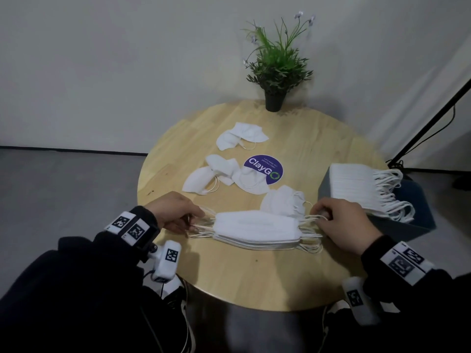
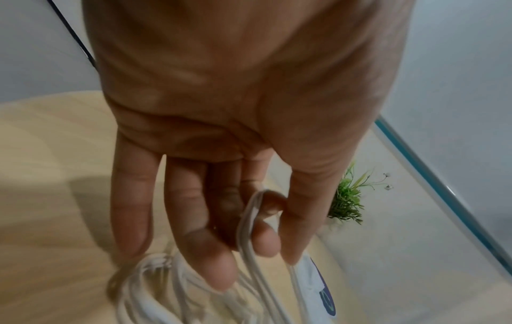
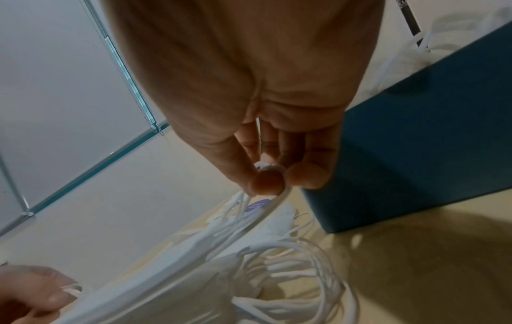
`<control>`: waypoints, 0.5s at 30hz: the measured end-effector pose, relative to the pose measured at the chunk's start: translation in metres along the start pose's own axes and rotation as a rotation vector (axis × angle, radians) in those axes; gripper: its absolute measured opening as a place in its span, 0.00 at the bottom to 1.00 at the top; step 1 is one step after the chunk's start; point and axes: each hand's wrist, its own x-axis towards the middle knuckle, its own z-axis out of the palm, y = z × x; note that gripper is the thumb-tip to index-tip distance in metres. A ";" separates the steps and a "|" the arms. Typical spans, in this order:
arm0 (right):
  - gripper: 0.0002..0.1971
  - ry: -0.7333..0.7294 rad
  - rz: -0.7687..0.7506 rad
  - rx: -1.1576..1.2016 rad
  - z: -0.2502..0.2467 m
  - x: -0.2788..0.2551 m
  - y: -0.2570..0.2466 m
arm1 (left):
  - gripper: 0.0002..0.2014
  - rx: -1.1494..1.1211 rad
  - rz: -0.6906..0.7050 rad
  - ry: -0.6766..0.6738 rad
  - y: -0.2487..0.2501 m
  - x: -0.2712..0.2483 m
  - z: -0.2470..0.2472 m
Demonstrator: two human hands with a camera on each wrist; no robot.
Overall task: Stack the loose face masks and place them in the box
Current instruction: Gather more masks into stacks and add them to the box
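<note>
A flat stack of white face masks [image 1: 256, 231] lies on the round wooden table [image 1: 254, 276] near its front. My left hand [image 1: 175, 212] pinches the ear loops [image 2: 249, 228] at the stack's left end between thumb and forefinger. At the right end my right hand [image 1: 341, 222] pinches the ear loops [image 3: 270, 203] the same way. A dark blue box [image 1: 407, 220] stands at the table's right edge with a pile of masks [image 1: 356, 184] in it. Loose masks lie behind the stack [image 1: 283, 200], at mid table [image 1: 224, 174] and further back [image 1: 239, 136].
A potted green plant [image 1: 276, 70] stands at the table's far edge. A round purple sticker [image 1: 265, 169] sits at the table's centre, partly under a mask. A black stand leg [image 1: 433, 118] slants down at the right by the wall.
</note>
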 end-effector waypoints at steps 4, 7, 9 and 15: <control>0.13 0.001 0.005 0.023 0.000 0.000 0.000 | 0.13 0.046 -0.018 -0.038 0.001 0.000 0.003; 0.11 -0.039 0.029 0.042 0.000 -0.002 -0.001 | 0.16 0.120 -0.012 -0.027 0.001 -0.001 0.002; 0.12 -0.065 0.026 0.026 0.003 -0.004 -0.007 | 0.17 0.293 0.059 0.060 0.003 0.000 0.002; 0.47 -0.222 -0.143 -0.105 0.028 -0.005 -0.035 | 0.51 0.784 0.621 0.114 0.016 -0.005 0.042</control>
